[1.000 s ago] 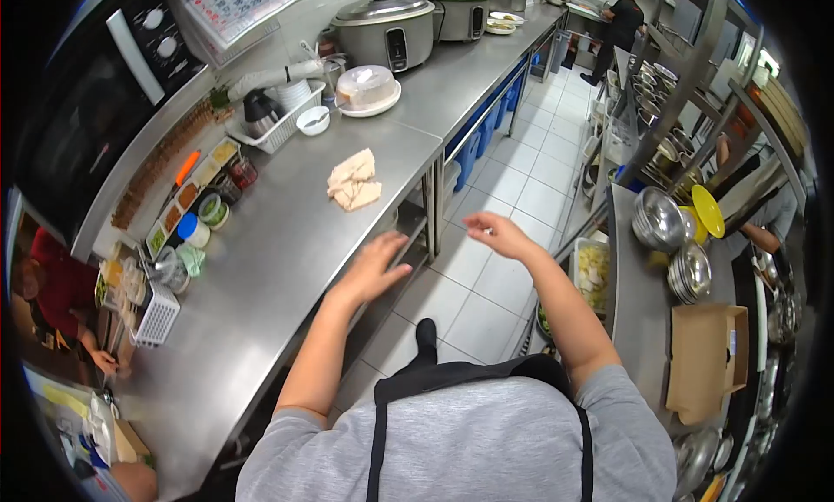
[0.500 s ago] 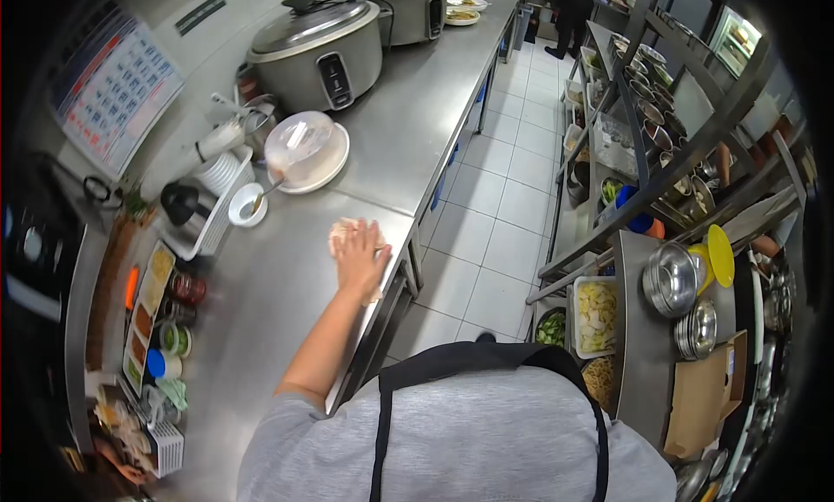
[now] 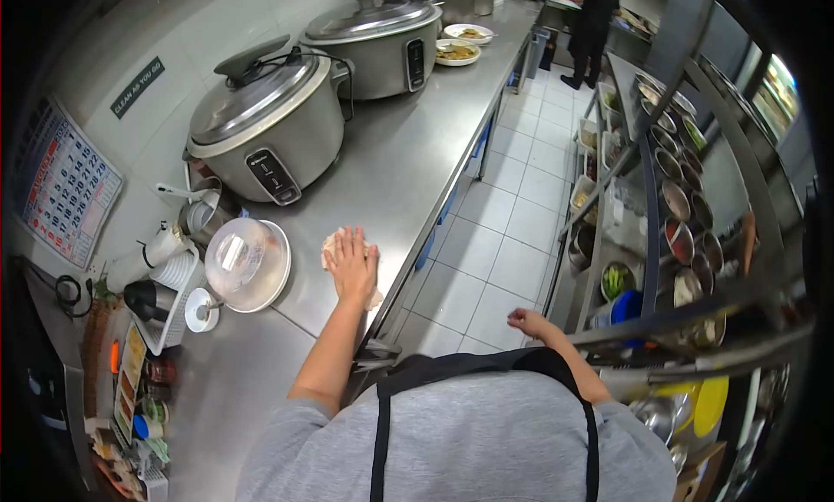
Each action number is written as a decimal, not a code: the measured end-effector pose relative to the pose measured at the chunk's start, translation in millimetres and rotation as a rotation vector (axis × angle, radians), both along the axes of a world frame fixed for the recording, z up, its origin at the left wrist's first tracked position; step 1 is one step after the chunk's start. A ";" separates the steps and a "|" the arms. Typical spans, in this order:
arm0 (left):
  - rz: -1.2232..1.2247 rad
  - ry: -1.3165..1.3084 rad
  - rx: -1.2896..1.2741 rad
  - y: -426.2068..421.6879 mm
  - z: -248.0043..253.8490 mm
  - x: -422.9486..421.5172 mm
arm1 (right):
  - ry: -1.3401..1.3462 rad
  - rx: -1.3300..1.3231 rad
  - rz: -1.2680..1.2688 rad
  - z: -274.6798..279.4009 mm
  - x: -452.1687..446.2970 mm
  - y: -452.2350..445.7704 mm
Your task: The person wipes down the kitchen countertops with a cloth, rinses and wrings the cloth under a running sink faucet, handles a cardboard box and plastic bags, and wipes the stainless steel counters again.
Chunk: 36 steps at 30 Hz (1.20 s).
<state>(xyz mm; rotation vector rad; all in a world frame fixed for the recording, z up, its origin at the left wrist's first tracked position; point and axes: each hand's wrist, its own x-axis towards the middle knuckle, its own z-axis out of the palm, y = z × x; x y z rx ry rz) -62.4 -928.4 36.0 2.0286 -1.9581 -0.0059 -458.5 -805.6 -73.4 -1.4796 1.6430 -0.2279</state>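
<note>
My left hand [image 3: 351, 272] lies flat on a pale cloth [image 3: 330, 246], its fingers spread and pressing it against the steel counter [image 3: 400, 163] near the front edge. Parts of the cloth show past the fingertips and beside the wrist; the rest is hidden under the palm. To the left of that hand stands a white plate with a clear dome cover [image 3: 246, 263]. Out over the tiled aisle, my right hand [image 3: 526, 322] hangs in the air with curled fingers, touching nothing, and I see nothing in it.
Two large rice cookers [image 3: 269, 119] stand along the wall, with plates of food [image 3: 457, 53] beyond. A small white bowl [image 3: 202, 311] and a dish rack [image 3: 169, 306] are at the left. Metal shelving with steel containers [image 3: 676, 201] lines the aisle's right side. A person in black [image 3: 592, 33] stands far off.
My view has moved forward along the counter, and the rice cookers appear nearer. My left hand has slid farther along with the cloth. My right hand has come into view over the aisle.
</note>
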 end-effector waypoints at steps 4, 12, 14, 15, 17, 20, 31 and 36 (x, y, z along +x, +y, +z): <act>0.050 0.099 -0.095 -31.1 2.9 -2.0 | -0.024 -0.120 0.125 22.3 3.4 -121.0; -0.134 0.379 -0.407 -55.5 46.5 21.1 | 0.062 0.030 0.519 21.7 48.6 -237.9; 0.015 0.260 -0.666 -57.3 91.3 59.8 | 0.004 0.131 0.584 55.0 51.4 -246.7; 0.157 0.201 -0.824 -57.9 111.5 83.8 | -0.070 0.227 0.609 60.2 56.5 -251.5; 0.375 0.255 -0.983 -59.1 147.2 128.4 | -0.026 0.304 0.609 54.0 55.4 -269.1; 0.515 0.128 -0.875 -59.8 167.4 182.5 | 0.030 0.341 0.633 83.7 81.6 -295.2; 0.860 -0.346 -1.304 115.3 329.8 285.2 | -0.316 -0.656 0.749 411.7 76.6 -419.5; 0.962 -0.228 -1.187 90.2 318.4 305.6 | -0.357 -0.944 0.653 453.8 25.1 -396.8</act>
